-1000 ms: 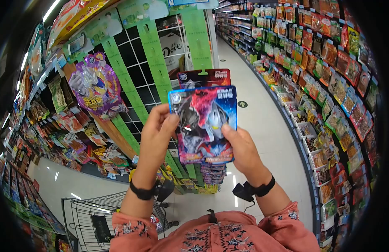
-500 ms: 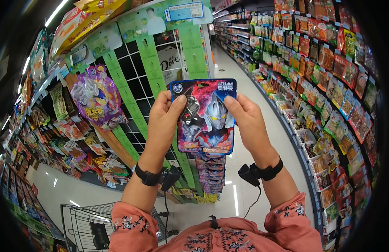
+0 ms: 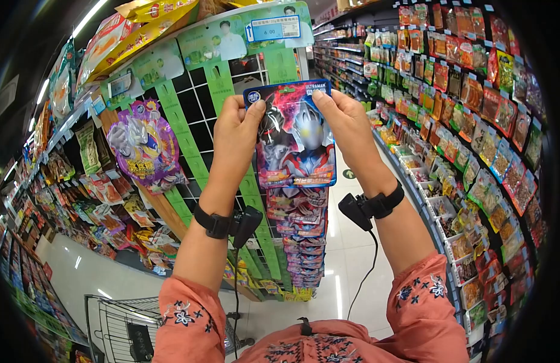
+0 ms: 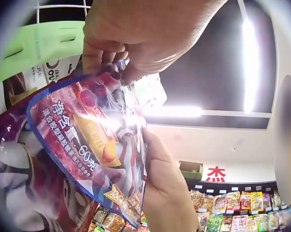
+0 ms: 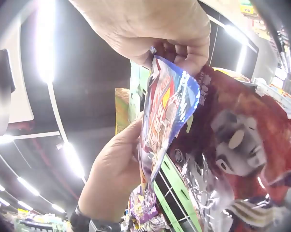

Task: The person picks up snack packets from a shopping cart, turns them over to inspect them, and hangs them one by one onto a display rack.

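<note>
An Ultraman candy packet (image 3: 297, 142), blue-edged with a red and silver figure on its front, is stretched between both hands. My left hand (image 3: 233, 134) pinches its upper left corner, thumb on the front. At the upper right corner, my right hand (image 3: 348, 124) pinches with the thumb over the lettering. The left wrist view shows printed text on the back of the packet (image 4: 82, 135). Seen from the right wrist, its side edge faces the camera, and another red packet (image 5: 242, 145) hangs close by. Below in the head view hangs a column of similar packets (image 3: 304, 251).
Green strips (image 3: 218, 91) hang on a black grid rack behind the hands, under a price sign (image 3: 274, 30). A purple bag (image 3: 144, 145) hangs to the left. A wire shopping cart (image 3: 120, 327) stands lower left. Shelves of snack packets (image 3: 473, 121) line the right side.
Both hands have shifted up the packet's edges to its upper corners. The packet has moved upward in the head view, towards the rack. A red packet behind it no longer shows above its top.
</note>
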Motion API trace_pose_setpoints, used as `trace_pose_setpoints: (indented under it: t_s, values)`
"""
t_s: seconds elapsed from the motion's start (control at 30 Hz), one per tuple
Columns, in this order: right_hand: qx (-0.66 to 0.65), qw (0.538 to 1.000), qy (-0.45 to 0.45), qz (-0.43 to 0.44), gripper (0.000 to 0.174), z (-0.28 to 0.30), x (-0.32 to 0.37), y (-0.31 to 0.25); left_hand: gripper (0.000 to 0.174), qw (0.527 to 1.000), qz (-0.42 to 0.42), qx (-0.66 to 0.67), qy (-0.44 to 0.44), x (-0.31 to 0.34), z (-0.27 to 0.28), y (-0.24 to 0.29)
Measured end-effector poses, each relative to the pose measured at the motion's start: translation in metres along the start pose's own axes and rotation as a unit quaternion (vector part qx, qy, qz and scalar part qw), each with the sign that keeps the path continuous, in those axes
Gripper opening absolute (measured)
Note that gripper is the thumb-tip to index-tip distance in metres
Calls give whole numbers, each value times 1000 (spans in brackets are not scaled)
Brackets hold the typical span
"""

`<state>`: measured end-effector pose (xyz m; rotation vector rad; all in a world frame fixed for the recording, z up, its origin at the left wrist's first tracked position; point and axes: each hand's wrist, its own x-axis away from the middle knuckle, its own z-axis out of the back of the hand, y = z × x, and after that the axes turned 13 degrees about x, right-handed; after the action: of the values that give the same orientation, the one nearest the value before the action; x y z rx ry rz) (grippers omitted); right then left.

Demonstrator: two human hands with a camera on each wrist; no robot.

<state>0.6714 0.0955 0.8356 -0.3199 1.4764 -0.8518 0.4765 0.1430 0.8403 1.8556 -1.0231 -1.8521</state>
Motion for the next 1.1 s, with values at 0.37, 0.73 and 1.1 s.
trace_pose_setpoints:
  t_s: [0.37, 0.73, 1.1]
  values:
    - [116, 992, 26, 35, 45, 4, -17, 21, 26, 995, -13, -101, 14, -10, 3, -15]
    - [217, 976, 26, 13, 43, 9, -7, 18, 31, 977, -47, -208, 13, 0, 5, -18]
    - [165, 981, 94, 43, 22, 12, 12, 17, 53, 949, -61, -309, -19, 36, 10, 1]
